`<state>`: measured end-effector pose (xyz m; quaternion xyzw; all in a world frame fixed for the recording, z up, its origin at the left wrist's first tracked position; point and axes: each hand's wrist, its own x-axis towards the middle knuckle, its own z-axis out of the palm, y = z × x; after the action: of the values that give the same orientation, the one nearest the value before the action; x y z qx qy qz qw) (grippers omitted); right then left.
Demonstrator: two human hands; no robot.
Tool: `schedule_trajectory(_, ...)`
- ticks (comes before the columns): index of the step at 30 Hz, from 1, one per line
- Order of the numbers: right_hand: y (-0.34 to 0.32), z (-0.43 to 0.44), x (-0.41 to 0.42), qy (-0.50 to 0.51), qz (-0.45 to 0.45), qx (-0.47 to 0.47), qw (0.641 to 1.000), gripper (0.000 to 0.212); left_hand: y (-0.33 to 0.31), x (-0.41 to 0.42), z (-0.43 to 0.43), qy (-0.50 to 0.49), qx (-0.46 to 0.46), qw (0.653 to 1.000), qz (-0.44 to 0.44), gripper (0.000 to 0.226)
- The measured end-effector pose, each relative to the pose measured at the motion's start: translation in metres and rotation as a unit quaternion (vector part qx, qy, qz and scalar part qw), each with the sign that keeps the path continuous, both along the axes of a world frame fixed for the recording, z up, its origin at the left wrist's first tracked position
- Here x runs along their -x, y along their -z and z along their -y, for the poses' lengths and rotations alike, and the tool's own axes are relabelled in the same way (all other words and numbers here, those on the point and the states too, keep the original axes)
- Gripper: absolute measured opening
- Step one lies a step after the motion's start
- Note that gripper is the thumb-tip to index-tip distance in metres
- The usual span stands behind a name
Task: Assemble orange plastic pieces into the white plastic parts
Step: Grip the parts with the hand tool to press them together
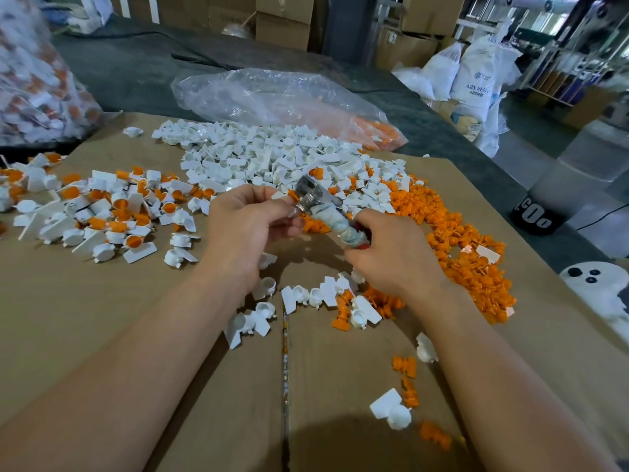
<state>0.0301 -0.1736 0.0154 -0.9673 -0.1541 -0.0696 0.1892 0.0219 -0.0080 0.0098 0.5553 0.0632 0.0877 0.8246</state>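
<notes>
My left hand (250,223) pinches a small orange piece (293,195) at its fingertips. My right hand (391,253) grips the cloth-wrapped handle of a metal tool (315,195), whose shiny head sits right against the orange piece. Behind the hands lies a big heap of white plastic parts (272,158). A pile of loose orange pieces (452,240) spreads to the right. On the left lie assembled white parts with orange inserts (112,212). A few white parts and orange pieces (340,301) are scattered under my wrists.
Brown cardboard (136,318) covers the work surface, with a seam down the middle. A clear plastic bag (272,97) with orange pieces lies at the back. Another full bag (34,80) stands at the far left. Sacks (476,76) and boxes stand at the right rear.
</notes>
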Motion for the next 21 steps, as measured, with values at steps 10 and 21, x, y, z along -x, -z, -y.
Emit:
schedule_trajectory(10, 0.006, 0.025, -0.02, 0.074, 0.072, 0.028, 0.994, 0.036, 0.001, 0.002, -0.003, 0.004, 0.001, 1.0, 0.005, 0.017)
schedule_trajectory(21, 0.01, 0.032, -0.028, 0.096, 0.037, 0.093, 0.99, 0.071, 0.001, 0.004, -0.003, 0.032, -0.001, 0.999, -0.033, 0.013)
